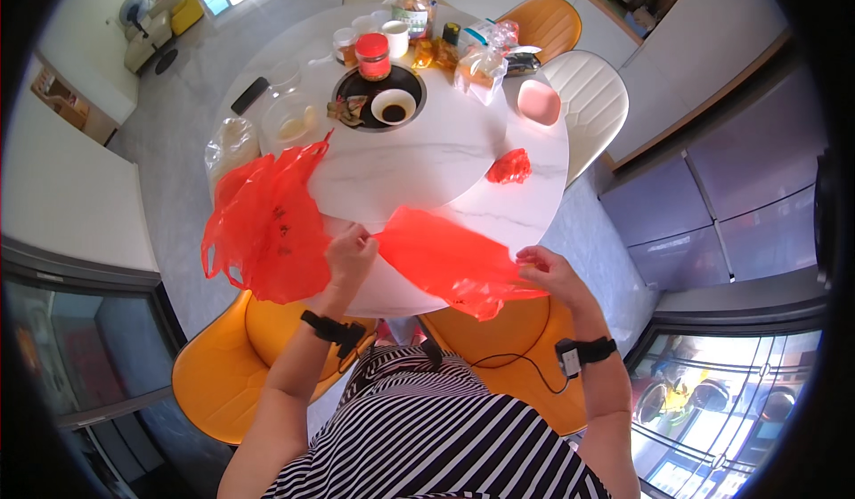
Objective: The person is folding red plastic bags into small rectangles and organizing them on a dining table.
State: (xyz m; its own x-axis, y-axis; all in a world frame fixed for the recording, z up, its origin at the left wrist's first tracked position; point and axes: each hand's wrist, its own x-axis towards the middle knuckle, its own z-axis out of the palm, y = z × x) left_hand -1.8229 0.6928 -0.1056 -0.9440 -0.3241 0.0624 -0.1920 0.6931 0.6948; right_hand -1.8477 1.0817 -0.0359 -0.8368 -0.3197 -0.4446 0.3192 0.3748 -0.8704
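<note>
A red plastic bag [447, 255] is stretched out between my two hands above the table's near edge. My left hand [351, 255] pinches one end of it in a closed fist. At the other end, the fingers of my right hand [549, 273] grip the bag near its edge. Another red plastic bag [267, 225], with dark writing on it, spreads on the table just left of my left hand. Farther off to the right lies a small crumpled bundle of red plastic [510, 167].
The round marbled table [394, 165] carries a bowl of dark liquid [394, 108], a red-lidded jar [373, 57], a green-lidded jar [414, 8], a pink dish [539, 104] and a black phone-like object [250, 96]. Orange chairs [214, 372] stand against the near side.
</note>
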